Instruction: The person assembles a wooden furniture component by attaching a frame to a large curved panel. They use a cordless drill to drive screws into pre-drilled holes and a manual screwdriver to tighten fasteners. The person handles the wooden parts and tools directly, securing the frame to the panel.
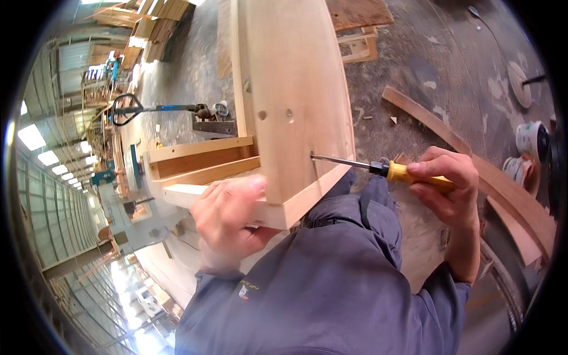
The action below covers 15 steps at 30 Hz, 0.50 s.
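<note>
A pale wooden frame (278, 65) stretches away in front of me, with a wide board on its near side. My right hand (447, 180) is wrapped round the yellow handle of a screwdriver (349, 161). The tool's steel shaft points left, and its tip sits at a small hole (312, 155) in the wide board. Two round marks (276, 115) show farther up the same board. My left hand (228, 216) grips the near corner of the frame, its fingers curled over the edge. Part of its thumb side is blurred.
A pallet jack (171, 109) stands beyond the frame at the left. Curved wooden strips (473, 160) lie on the concrete floor at the right, near white buckets (529, 139). Stacked lumber (157, 26) is at the far left, and a wooden piece (360, 47) lies beyond the frame.
</note>
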{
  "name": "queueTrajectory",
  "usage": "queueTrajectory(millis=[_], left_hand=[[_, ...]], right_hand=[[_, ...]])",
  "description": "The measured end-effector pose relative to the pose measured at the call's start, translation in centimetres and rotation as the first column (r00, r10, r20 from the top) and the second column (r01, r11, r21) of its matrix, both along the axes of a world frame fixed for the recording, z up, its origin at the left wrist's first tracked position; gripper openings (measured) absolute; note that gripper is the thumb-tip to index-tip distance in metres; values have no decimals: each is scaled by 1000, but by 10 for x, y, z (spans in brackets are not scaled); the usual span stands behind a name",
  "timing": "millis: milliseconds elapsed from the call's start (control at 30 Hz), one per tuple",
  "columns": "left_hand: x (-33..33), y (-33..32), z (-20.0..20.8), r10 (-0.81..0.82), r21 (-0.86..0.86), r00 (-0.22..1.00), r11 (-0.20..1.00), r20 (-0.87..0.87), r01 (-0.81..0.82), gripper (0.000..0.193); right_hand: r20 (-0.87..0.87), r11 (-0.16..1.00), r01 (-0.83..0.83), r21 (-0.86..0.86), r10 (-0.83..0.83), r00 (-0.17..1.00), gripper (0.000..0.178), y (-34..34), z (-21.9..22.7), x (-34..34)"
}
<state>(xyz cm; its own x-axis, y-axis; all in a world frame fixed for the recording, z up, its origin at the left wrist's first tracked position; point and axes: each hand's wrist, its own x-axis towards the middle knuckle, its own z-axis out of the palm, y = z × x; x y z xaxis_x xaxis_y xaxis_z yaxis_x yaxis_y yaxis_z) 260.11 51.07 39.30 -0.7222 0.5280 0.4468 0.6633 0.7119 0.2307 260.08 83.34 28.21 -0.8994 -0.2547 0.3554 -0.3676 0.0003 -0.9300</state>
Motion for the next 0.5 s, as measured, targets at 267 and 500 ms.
queueTrajectory(millis=[267, 500], left_hand=[[-8, -16, -2, -150, 45, 967, 986, -207, 163, 26], [1, -27, -3, -135, 88, 966, 984, -219, 158, 27]], right_hand=[[794, 978, -146, -148, 206, 572, 41, 24, 32, -23], [-569, 592, 323, 738, 289, 770, 41, -1, 59, -31]])
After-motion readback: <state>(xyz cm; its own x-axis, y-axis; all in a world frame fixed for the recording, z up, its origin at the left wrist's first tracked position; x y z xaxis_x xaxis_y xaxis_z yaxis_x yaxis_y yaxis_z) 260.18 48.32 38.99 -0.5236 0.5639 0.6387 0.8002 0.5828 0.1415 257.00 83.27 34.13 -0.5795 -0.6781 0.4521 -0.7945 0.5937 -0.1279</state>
